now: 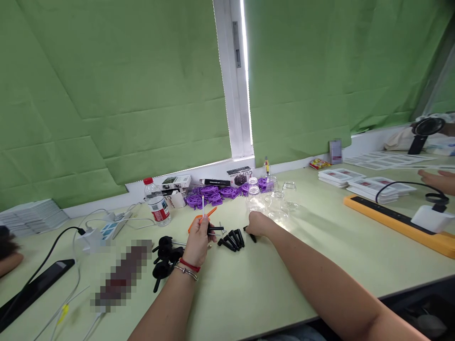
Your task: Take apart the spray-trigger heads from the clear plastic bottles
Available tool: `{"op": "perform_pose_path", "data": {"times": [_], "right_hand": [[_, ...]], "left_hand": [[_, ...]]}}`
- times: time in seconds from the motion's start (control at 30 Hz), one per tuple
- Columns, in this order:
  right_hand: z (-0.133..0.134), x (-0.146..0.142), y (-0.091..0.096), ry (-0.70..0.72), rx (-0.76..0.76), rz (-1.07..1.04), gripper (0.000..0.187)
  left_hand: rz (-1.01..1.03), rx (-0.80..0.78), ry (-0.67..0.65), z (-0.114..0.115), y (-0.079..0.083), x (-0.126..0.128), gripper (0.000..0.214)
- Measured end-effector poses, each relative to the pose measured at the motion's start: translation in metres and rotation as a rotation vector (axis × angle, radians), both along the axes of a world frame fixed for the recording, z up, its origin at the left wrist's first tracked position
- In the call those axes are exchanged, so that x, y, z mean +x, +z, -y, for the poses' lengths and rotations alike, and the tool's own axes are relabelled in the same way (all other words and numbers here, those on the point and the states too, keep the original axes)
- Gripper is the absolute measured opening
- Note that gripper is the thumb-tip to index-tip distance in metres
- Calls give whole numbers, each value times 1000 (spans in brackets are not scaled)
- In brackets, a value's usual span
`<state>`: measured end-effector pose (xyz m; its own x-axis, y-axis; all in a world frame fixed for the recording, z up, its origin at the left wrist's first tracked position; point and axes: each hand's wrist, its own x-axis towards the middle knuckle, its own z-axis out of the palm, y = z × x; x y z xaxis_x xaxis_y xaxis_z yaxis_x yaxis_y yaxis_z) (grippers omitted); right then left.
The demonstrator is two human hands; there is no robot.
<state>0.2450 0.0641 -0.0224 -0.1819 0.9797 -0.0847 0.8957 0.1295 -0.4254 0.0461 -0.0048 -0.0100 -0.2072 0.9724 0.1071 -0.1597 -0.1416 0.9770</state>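
My left hand [197,239] is closed around a slim pale rod [203,206] that points upward, and a small black part [217,228] sticks out at its fingers. An orange piece [212,211] shows just behind that hand. The fingers of my right hand [258,223] are closed at a short black plastic piece [251,236], near the tabletop. Between my hands lie several similar black handle-like pieces [231,240] in a row, with small metal screws [222,226] behind them. Left of my left wrist are black cup-shaped parts [164,255] with metal rods.
Clear jars [277,201] stand behind my right hand; purple plastic parts [209,196] are heaped by the wall. A water bottle [156,203], cables and a tablet [37,289] are left. Card stacks [377,187], an orange power strip [387,220] and another person's hand [437,181] are right.
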Motion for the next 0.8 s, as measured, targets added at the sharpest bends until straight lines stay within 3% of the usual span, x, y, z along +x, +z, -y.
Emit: {"op": "perform_pose_path", "data": {"times": [0.17, 0.37, 0.47, 0.8], "right_hand": [[-4, 6, 4, 23, 68, 10, 8], [15, -7, 14, 360, 167, -340, 11], [27, -15, 17, 474, 155, -384, 9], [35, -24, 18, 550, 196, -426, 11]], "left_hand": [[6, -35, 17, 0, 1, -1, 37], [-15, -60, 4, 0, 2, -4, 37], [-53, -64, -30, -1, 0, -5, 36], [-98, -74, -95, 0, -2, -5, 32]]}}
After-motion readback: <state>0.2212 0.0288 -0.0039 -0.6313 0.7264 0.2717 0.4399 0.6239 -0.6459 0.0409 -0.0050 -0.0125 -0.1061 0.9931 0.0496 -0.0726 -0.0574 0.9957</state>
